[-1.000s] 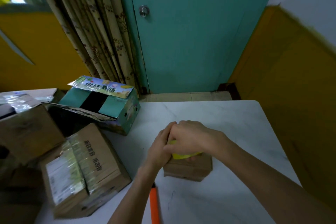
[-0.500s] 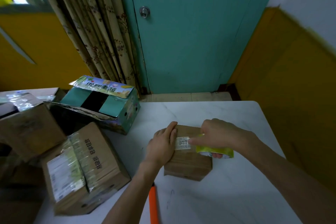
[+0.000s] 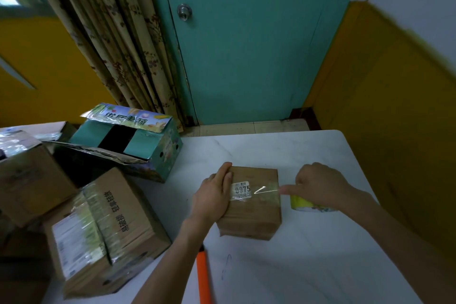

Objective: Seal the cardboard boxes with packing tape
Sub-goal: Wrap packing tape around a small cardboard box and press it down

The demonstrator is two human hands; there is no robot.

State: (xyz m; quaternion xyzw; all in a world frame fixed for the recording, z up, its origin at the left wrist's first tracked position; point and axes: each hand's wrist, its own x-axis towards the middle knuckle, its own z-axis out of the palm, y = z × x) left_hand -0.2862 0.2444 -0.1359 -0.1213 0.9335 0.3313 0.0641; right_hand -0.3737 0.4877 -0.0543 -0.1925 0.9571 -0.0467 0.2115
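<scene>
A small brown cardboard box (image 3: 254, 215) sits in the middle of the white table (image 3: 308, 266). A white label reading 0975 is on its top. A strip of clear tape (image 3: 261, 191) runs across the top from the label to the right edge. My left hand (image 3: 213, 195) presses flat on the box's left side, fingers straight. My right hand (image 3: 320, 186) grips the yellow tape roll (image 3: 302, 203) just past the box's right edge, with its index finger pointing at the tape.
An orange-handled tool (image 3: 203, 279) lies on the table near my left forearm. A taped brown carton (image 3: 103, 229) stands at the left, an open teal printed box (image 3: 138, 140) behind it, another brown carton (image 3: 29, 180) at the far left. A door and curtain are behind.
My right hand pulled the roll rightward off the box top, laying clear tape across it. My left hand slid to the left side and stayed pressing there.
</scene>
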